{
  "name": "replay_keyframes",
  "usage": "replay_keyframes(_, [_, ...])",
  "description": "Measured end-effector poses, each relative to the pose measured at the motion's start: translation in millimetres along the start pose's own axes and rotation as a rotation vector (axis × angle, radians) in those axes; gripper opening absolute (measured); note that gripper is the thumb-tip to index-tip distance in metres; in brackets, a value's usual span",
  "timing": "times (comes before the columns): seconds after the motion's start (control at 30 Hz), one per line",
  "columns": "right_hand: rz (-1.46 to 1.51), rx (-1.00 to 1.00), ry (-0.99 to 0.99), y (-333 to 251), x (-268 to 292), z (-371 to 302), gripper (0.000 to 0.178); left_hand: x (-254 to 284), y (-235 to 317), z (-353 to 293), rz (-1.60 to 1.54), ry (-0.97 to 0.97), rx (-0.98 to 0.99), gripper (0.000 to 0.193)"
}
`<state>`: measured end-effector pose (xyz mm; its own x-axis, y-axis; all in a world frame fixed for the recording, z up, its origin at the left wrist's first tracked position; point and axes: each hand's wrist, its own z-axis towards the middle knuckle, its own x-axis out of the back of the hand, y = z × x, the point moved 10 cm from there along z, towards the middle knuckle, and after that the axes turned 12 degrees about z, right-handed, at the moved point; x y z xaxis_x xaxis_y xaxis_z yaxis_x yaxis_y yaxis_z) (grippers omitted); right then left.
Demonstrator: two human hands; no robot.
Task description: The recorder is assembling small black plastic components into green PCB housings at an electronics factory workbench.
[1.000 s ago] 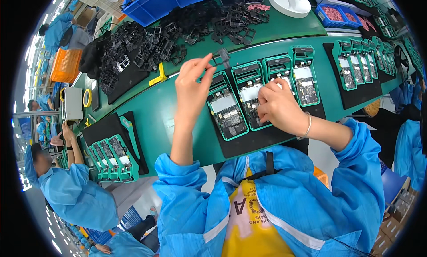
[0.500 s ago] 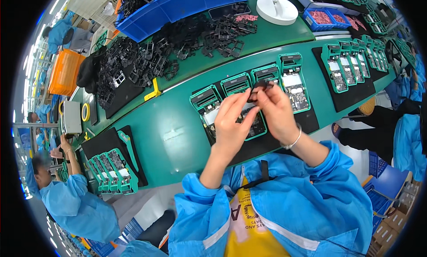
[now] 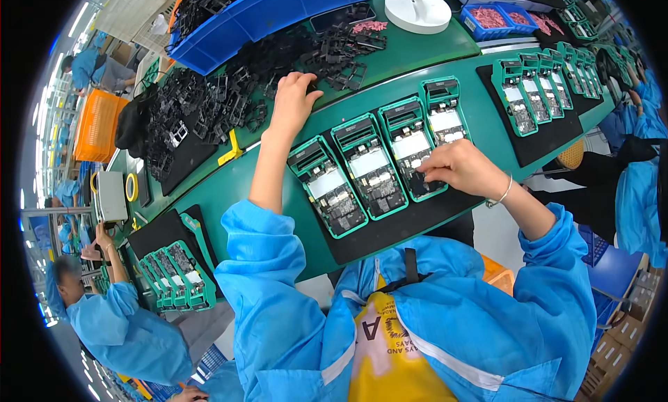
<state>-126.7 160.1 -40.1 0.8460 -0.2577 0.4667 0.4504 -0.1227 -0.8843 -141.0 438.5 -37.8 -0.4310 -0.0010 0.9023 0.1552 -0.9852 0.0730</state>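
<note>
Four green-edged device housings with exposed circuit boards stand in a slanting row before me. Over the lower part of the third housing (image 3: 410, 144), my right hand (image 3: 465, 167) is closed in a pinch on a small black plastic frame (image 3: 422, 185), partly hidden by the fingers. Farther up and left, my left hand (image 3: 293, 101) reaches to the near edge of a heap of black plastic frames (image 3: 223, 99). Its thumb stands apart from the curled fingers, and nothing shows in it. The first housing (image 3: 327, 186) and second housing (image 3: 370, 167) lie between my arms.
A blue bin (image 3: 271, 22) of black frames stands behind the heap, near a white round lamp base (image 3: 417, 11). Blue trays (image 3: 487, 19) hold pink pieces. More housings (image 3: 518, 99) lie on the right mat, others (image 3: 177, 277) at left. A co-worker (image 3: 125, 325) sits at left.
My hands have parted from above the row. The left went up and left to the heap; the right came down onto the third housing with the black frame. The view shifted slightly.
</note>
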Motion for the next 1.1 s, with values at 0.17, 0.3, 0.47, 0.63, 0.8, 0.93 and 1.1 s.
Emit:
replay_keyframes(0.17, [-0.034,0.038,0.043,1.3,-6.8,-5.5,0.011,16.3,4.6,6.6,-0.014,0.1,-0.056,0.022])
replay_keyframes(0.3, [-0.219,0.119,0.189,-9.4,-7.7,-16.9,0.005,36.1,-18.8,6.7,-0.161,0.142,0.256,0.017])
replay_keyframes(0.47, [-0.312,0.183,0.265,-17.4,-8.3,-22.9,0.009,25.5,-41.1,-10.0,-0.831,0.032,0.584,0.023])
replay_keyframes(0.63, [-0.375,0.194,0.285,-27.2,-9.6,-23.6,0.012,30.3,-15.6,-30.4,-1.193,-0.057,0.666,0.028])
replay_keyframes(0.8, [-0.311,0.316,0.378,-31.3,12.2,-24.0,0.014,58.6,44.7,-46.7,-1.003,-0.124,0.495,0.027])
replay_keyframes(0.93, [-0.299,0.486,0.497,-95.9,42.6,-9.2,0.038,64.0,124.8,-51.6,-0.753,-0.393,0.208,0.039])
replay_keyframes(1.1, [-0.022,0.372,0.333,-71.1,43.2,11.4,0.016,66.0,160.4,-48.9,-0.768,-0.333,0.217,0.065])
